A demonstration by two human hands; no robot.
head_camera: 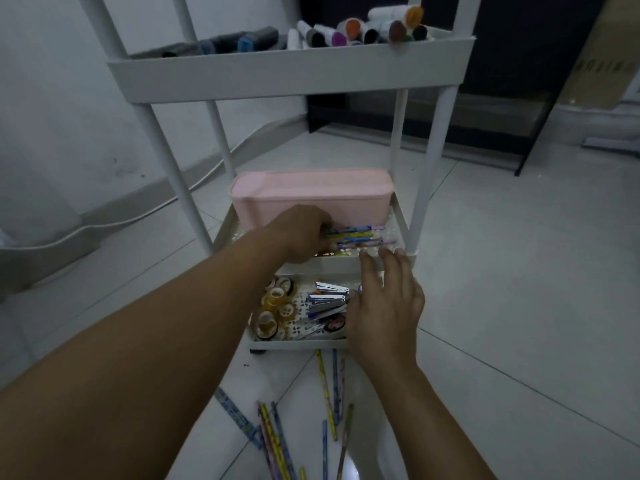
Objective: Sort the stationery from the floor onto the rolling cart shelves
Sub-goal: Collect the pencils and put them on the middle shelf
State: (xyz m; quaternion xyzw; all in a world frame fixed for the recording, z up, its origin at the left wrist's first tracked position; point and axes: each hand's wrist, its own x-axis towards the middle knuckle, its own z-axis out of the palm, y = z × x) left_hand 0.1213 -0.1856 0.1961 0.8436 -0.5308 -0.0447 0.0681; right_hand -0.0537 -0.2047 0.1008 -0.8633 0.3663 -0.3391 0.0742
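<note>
Left hand (304, 233) grips thin patterned pencils (360, 235), their length running rightward from it, along the white cart's middle shelf (401, 233); right hand (384, 303), fingers spread, hovers just right.

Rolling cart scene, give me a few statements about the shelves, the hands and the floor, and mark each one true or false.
1. The left hand holds pencils over the middle shelf. True.
2. The pink box sits on the bottom shelf. False: it sits on the middle shelf, behind the pencils.
3. Tape rolls lie in the bottom shelf. True.
4. The right hand grips a marker. False: its fingers are straight and hold nothing, reaching toward the middle shelf's front edge.
5. All pencils are off the floor. False: several loose pencils lie on the floor tiles before the cart.
6. Markers fill the top shelf. True.
</note>
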